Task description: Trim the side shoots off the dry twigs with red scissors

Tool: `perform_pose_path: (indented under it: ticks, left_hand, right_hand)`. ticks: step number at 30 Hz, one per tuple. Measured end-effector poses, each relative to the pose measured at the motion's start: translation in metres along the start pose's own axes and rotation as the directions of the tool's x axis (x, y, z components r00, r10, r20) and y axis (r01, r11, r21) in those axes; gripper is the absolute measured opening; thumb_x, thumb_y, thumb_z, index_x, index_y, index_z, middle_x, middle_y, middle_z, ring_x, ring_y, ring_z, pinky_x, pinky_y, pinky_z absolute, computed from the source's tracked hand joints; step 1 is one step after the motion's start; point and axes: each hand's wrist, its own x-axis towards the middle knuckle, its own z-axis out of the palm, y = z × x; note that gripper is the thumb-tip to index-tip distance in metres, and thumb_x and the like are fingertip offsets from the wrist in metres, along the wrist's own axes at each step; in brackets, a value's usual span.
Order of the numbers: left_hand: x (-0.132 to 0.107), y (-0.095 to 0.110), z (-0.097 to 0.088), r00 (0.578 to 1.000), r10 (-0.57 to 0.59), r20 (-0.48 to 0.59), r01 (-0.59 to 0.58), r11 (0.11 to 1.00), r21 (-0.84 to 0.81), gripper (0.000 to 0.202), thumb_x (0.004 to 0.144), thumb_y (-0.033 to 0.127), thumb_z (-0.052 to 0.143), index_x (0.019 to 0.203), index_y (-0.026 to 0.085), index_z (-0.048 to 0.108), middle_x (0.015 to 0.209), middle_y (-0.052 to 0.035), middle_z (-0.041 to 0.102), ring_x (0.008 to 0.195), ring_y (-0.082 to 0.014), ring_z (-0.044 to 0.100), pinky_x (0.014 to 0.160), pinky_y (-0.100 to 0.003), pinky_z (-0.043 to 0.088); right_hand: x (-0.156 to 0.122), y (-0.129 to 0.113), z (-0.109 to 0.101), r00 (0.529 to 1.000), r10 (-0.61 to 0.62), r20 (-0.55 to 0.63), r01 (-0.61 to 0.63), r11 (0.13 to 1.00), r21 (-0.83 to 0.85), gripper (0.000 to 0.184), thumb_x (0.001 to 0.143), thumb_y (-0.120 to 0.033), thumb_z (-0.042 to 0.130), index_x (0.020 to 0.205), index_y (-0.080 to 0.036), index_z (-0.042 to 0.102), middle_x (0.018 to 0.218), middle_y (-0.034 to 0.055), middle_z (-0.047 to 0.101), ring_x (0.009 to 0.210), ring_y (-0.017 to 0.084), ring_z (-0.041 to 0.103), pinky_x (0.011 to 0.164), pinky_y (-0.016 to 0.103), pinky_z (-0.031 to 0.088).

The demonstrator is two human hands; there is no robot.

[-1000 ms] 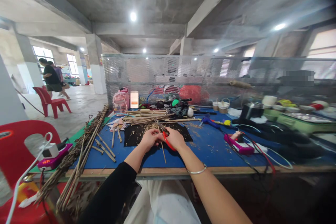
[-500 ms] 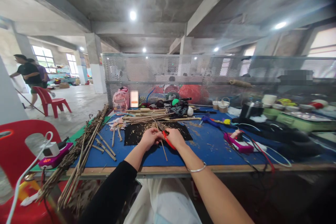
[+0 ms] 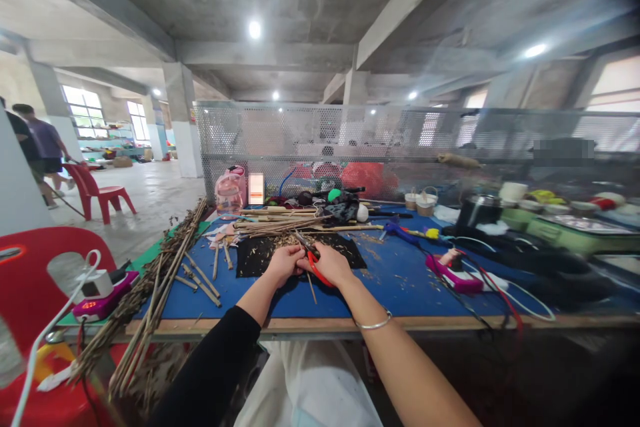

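My left hand [image 3: 283,263] pinches a thin bamboo stick [image 3: 312,287] over a black mat [image 3: 253,257] on the blue table [image 3: 390,280]. My right hand [image 3: 331,263] grips red-handled shears [image 3: 313,260], with the blades pointing away at the stick's far end. The two hands touch each other. A silver bangle [image 3: 373,324] sits on my right wrist. Wood shavings lie on the mat beyond my hands.
Long bamboo stalks [image 3: 155,293] lie along the table's left edge, with cut sticks [image 3: 280,221] behind the mat. A pink glue gun [image 3: 453,275] with cables lies to the right, a pink device [image 3: 97,300] to the left. Red chairs [image 3: 97,190] and two people [image 3: 35,147] at far left.
The shears and stick shifted slightly between my hands, and the stick's near end now lies shorter. The two people at far left walked further left.
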Motion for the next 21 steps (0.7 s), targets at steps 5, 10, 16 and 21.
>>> perform_pose_path:
  ticks: [5,10,16,21]
  left_hand:
    - [-0.0001,0.0008,0.0008,0.999,-0.020,-0.028,0.021,0.999,0.027,0.028,0.068,0.030,0.064,0.091,0.014,0.066,0.060,-0.0009,0.057,0.042,-0.0029,0.044,0.039,-0.013,0.037]
    - [-0.0010,0.0018,0.0011,0.999,-0.019,-0.028,0.019,1.000,0.018,0.026,0.069,0.028,0.063,0.090,0.014,0.066,0.060,-0.0015,0.058,0.043,-0.0036,0.045,0.038,-0.013,0.036]
    - [-0.0029,0.0041,0.0024,0.998,-0.033,-0.054,0.034,0.999,0.008,0.022,0.068,0.025,0.063,0.084,0.012,0.065,0.061,-0.0021,0.058,0.045,-0.0043,0.047,0.038,-0.013,0.036]
    - [-0.0010,0.0016,-0.0003,0.997,0.019,-0.078,-0.017,1.000,0.021,0.023,0.063,0.031,0.067,0.074,0.012,0.061,0.055,0.0014,0.053,0.041,-0.0032,0.043,0.036,-0.013,0.033]
  right_hand:
    - [-0.0020,-0.0030,-0.0014,1.000,0.019,-0.005,-0.019,1.000,-0.008,0.051,0.069,-0.067,0.046,0.091,-0.023,0.059,0.089,0.0060,0.065,0.086,0.021,0.059,0.066,0.025,0.037]
    - [-0.0024,-0.0029,0.0008,1.000,0.017,-0.002,-0.017,1.000,0.010,0.052,0.070,-0.068,0.044,0.091,-0.024,0.061,0.090,0.0070,0.066,0.084,0.020,0.060,0.066,0.024,0.038]
    - [0.0004,-0.0012,0.0022,1.000,0.001,0.010,-0.001,1.000,-0.018,0.057,0.069,-0.072,0.039,0.085,-0.023,0.062,0.085,0.0086,0.066,0.080,0.021,0.060,0.064,0.025,0.039]
    - [-0.0016,-0.0039,-0.0022,1.000,0.023,0.020,-0.022,0.998,-0.052,0.056,0.068,-0.072,0.042,0.086,-0.022,0.059,0.086,0.0083,0.065,0.083,0.022,0.060,0.067,0.026,0.039]
